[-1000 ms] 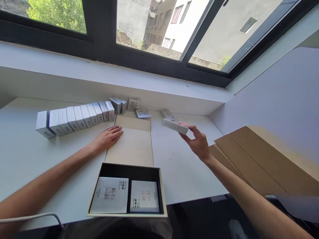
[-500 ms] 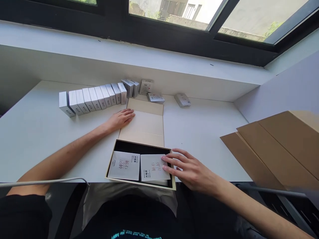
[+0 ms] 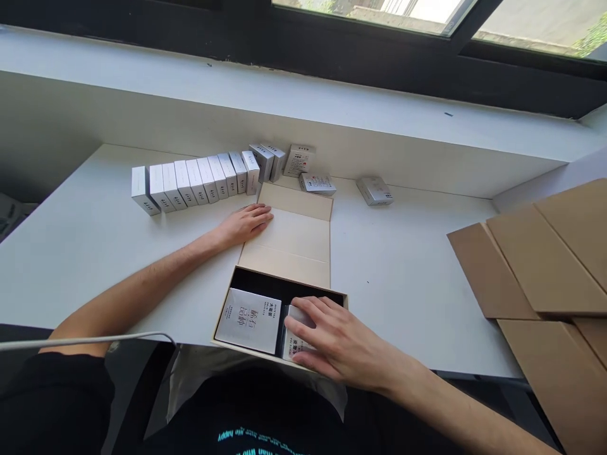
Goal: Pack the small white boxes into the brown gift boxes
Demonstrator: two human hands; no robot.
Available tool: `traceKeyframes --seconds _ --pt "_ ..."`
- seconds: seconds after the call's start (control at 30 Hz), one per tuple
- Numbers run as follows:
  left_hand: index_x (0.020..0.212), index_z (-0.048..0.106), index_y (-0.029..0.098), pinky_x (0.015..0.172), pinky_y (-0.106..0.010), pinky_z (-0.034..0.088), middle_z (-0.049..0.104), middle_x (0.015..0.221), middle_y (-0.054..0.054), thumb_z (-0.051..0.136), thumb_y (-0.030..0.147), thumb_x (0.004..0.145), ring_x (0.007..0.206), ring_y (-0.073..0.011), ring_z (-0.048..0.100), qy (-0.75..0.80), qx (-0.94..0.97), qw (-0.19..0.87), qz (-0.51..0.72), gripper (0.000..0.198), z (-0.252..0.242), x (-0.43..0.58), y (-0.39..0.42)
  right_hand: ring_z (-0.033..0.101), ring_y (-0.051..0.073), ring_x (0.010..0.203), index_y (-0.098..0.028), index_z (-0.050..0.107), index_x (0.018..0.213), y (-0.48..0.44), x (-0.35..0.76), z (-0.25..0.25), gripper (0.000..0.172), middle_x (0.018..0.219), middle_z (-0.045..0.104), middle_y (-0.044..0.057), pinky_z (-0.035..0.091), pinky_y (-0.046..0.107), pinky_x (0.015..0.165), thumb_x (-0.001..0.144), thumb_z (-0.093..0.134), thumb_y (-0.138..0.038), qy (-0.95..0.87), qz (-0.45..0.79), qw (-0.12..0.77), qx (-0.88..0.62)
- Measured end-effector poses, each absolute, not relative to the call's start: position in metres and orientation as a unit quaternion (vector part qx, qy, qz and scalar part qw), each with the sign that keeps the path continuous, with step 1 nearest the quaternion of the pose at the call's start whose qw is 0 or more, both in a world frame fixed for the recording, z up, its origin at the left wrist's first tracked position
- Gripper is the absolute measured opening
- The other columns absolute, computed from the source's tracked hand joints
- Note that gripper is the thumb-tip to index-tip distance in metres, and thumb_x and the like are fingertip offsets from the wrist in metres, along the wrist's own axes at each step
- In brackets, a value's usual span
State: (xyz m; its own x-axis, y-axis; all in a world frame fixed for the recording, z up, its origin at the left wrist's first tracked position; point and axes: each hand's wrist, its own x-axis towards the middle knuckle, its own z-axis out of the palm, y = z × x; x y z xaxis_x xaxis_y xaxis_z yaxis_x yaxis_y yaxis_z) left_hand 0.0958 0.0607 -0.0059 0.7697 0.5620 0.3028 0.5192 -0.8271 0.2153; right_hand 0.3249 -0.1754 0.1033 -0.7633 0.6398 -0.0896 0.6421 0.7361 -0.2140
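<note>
An open gift box (image 3: 224,308) with a dark inside lies at the table's near edge. Its cream lid (image 3: 294,237) is folded back flat, away from me. A silver-white tea box (image 3: 249,321) with printed characters fills the left part. In the right part, my right hand (image 3: 327,335) is closed over another tea box (image 3: 290,351), thumb at the near side and fingers over its top. The hand hides much of that box. My left hand (image 3: 249,224) rests palm down, fingers stretched out, on the lid's left edge.
Several small tea boxes (image 3: 194,183) stand in a row at the back left. More stand or lie behind the lid, and one box (image 3: 374,191) lies apart to the right. An open cardboard carton (image 3: 545,253) is at the right. A pale cable (image 3: 95,343) crosses the lower left.
My right hand has moved left and closed over the right tea box, which now shows less of its face. My left hand stays on the lid. The view has shifted slightly.
</note>
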Motion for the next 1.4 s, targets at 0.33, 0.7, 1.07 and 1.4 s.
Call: traceKeyframes --seconds 0.33,0.7,1.07,1.4 --pt "0.135 0.058 0.020 0.117 -0.042 0.041 0.055 0.149 -0.009 0.035 0.034 0.105 0.141 -0.0224 0.046 0.291 0.938 0.056 0.181 0.041 -0.008 0.096 0.061 0.057 0.026 0.108 -0.021 0.063 0.104 -0.167 0.312 0.099 0.032 0.121 0.060 0.014 0.050 0.043 0.091 0.101 0.045 -0.048 0.922 -0.144 0.028 0.358" --pt "0.129 0.063 0.019 0.105 -0.042 0.050 0.062 0.139 -0.012 0.038 0.030 0.103 0.129 -0.0245 0.055 0.320 0.912 0.071 0.249 0.038 0.005 0.105 0.074 0.057 0.027 0.117 -0.015 0.064 0.112 -0.184 0.332 0.092 0.032 0.132 0.059 0.020 0.051 0.046 0.094 0.102 0.044 -0.038 0.909 -0.040 -0.246 0.334" --pt "0.128 0.062 0.013 0.096 -0.038 0.046 0.069 0.121 -0.016 0.067 0.036 0.089 0.116 -0.0296 0.062 0.406 0.908 0.066 0.081 0.045 0.057 0.197 0.129 0.041 0.034 0.143 -0.018 0.049 0.144 -0.263 0.354 0.026 0.063 0.163 0.028 0.016 0.047 0.055 0.109 0.085 0.066 -0.004 0.828 0.050 -0.311 0.463" --pt "0.096 0.073 0.019 0.067 -0.026 0.051 0.073 0.077 -0.002 0.046 0.049 0.101 0.069 -0.0141 0.067 0.217 0.947 0.081 0.223 0.040 0.210 0.079 -0.021 0.035 0.027 0.148 -0.042 0.013 0.159 -0.196 0.361 0.025 0.067 0.164 0.030 0.005 0.053 0.049 0.105 0.102 0.047 -0.035 0.620 -0.277 -0.497 0.540"
